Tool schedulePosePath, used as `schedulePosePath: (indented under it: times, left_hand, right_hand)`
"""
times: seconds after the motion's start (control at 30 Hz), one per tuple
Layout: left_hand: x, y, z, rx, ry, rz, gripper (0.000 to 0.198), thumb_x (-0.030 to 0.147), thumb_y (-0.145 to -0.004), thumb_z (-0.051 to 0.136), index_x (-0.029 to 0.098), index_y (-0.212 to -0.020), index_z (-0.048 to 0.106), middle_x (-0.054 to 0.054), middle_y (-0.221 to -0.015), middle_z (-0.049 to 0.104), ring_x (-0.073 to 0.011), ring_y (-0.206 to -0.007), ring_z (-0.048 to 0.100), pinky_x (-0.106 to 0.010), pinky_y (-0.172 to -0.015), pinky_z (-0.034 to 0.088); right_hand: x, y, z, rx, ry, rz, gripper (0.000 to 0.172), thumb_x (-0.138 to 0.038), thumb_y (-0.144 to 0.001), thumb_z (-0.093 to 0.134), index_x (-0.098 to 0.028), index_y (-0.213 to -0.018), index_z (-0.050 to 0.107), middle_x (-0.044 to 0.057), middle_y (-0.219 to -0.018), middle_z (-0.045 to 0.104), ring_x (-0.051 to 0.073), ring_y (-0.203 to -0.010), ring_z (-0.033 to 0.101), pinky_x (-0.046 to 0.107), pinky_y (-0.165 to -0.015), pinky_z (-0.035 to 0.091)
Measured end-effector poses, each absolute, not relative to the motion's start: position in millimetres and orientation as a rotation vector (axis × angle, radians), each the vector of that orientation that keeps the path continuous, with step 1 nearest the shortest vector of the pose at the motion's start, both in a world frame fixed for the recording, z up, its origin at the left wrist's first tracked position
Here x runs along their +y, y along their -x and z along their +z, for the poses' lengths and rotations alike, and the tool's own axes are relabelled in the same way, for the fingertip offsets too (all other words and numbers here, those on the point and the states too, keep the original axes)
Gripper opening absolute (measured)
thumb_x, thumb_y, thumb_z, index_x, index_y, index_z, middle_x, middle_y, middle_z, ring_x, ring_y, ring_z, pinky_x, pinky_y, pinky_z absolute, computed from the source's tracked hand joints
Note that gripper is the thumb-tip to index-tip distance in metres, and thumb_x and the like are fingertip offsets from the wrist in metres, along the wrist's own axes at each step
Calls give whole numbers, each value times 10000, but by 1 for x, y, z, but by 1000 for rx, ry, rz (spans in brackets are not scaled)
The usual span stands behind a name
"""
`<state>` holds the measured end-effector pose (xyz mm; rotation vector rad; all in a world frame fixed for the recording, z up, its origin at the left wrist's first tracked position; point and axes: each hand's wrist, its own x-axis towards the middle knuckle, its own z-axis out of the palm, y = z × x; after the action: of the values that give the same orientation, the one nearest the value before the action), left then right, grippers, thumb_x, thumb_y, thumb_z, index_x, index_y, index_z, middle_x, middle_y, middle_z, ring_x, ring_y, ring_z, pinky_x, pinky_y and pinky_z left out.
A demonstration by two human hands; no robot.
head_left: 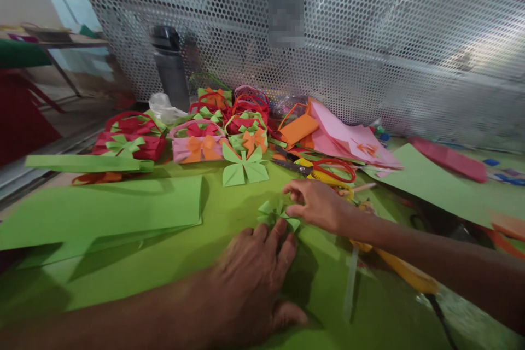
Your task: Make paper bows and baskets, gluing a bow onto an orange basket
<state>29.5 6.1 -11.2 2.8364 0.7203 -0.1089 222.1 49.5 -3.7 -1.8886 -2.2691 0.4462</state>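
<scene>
A small folded green paper bow [274,212] lies on the green sheet-covered table [229,213]. My left hand [254,273] rests flat on the table with its fingertips touching the bow's near edge. My right hand [315,203] comes in from the right and pinches the bow's right side between thumb and fingers. A larger finished green paper bow [245,167] lies just beyond. Behind it stand several small paper baskets: a red one [131,139], a pink one with an orange bow [199,142] and more red and green ones [246,120].
Scissors with red and yellow handles [328,170] lie right of the large bow. Folded green sheets [102,210] lie at left, pink paper [348,139] and another green sheet [435,180] at right. A dark bottle [170,65] stands before a perforated metal screen [369,38].
</scene>
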Motion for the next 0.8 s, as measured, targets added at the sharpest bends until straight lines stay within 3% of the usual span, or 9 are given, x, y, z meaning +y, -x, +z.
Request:
schedulePosePath:
  times: [0.1, 0.2, 0.5, 0.8]
  left_hand:
    - [4, -28, -12, 722, -2827, -75, 801, 634, -828, 468, 70, -1384, 352, -246, -1442, 328, -380, -1162, 455, -533, -920, 419]
    - [4, -27, -13, 729, -2825, -19, 769, 614, -831, 483, 78, -1372, 370, -235, -1440, 337, -376, -1159, 457, -519, -917, 419]
    - [3, -26, -15, 730, -2851, 17, 735, 611, -828, 487, 104, -1352, 398, -226, -1431, 354, -357, -1125, 482, -496, -904, 431]
    - [3, -29, -13, 738, -2838, 8, 738, 603, -822, 502, 100, -1352, 400, -232, -1434, 348, -360, -1105, 494, -507, -893, 438]
  right_hand:
    - [47, -221, -9, -2274, 1861, 454, 377, -201, -692, 653, -135, -1063, 657, 89, -980, 678, 205, -871, 610, 283, -749, 417]
    - [46, -219, -10, -2267, 1847, 481, 305, -190, -698, 648, -149, -998, 683, 86, -994, 681, 203, -863, 618, 286, -746, 422]
    - [46, -212, -10, -2203, 1778, 534, 106, -138, -725, 603, -158, -769, 697, 21, -796, 681, 139, -711, 595, 237, -660, 405]
    - [36, -210, -15, -2216, 1679, 438, 103, -120, -768, 610, -163, -742, 701, 45, -788, 661, 168, -769, 588, 289, -753, 410]
